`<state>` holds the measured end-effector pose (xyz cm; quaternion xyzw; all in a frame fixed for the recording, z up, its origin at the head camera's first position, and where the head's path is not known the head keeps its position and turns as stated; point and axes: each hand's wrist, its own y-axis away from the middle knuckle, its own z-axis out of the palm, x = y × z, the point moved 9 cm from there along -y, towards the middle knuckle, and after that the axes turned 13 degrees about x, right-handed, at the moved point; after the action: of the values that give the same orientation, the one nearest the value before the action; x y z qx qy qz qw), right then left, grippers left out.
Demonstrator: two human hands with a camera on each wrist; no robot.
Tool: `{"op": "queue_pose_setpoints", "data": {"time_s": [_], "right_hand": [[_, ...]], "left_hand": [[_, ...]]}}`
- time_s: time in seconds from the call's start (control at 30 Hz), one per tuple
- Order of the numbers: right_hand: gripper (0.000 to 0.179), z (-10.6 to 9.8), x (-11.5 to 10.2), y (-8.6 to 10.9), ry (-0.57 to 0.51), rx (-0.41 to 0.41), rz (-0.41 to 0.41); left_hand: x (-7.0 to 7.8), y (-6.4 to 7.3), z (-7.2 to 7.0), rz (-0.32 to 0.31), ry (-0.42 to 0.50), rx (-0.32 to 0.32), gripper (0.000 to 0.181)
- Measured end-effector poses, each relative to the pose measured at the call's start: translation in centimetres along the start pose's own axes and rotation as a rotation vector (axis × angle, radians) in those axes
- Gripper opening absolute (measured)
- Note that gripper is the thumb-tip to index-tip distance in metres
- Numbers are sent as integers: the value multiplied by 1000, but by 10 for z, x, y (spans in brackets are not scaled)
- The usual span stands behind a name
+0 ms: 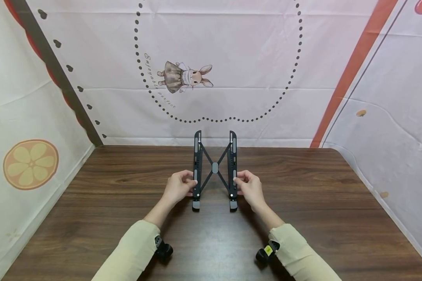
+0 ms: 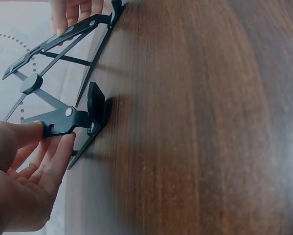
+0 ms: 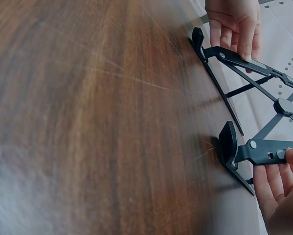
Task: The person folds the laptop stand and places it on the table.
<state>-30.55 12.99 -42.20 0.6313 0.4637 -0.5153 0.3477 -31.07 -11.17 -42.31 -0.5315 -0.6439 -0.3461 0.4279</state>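
A black folding laptop stand stands unfolded on the wooden table, its two side rails joined by an X-shaped brace with a grey centre hub. My left hand pinches the left rail, thumb on top and fingers beneath. On the other side, my right hand grips the right rail in the same way. Both wrist views show the rails sloping above base bars on the tabletop. Upturned front lips, one of them the left lip and another the right lip, end the rails. Fingertips under the rails are partly hidden.
The brown wooden table spreads out around the stand. Behind it hangs a white printed cloth with a rabbit figure, and similar cloth lines both sides. A black camera is strapped at the left wrist, another camera at the right.
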Motion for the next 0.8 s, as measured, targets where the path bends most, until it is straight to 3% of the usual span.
{"op": "queue_pose_setpoints", "data": {"time_s": [0.8], "right_hand": [[15, 11, -1, 4, -11, -15, -4]], "left_hand": [[6, 3, 14, 10, 28, -2, 28]]}}
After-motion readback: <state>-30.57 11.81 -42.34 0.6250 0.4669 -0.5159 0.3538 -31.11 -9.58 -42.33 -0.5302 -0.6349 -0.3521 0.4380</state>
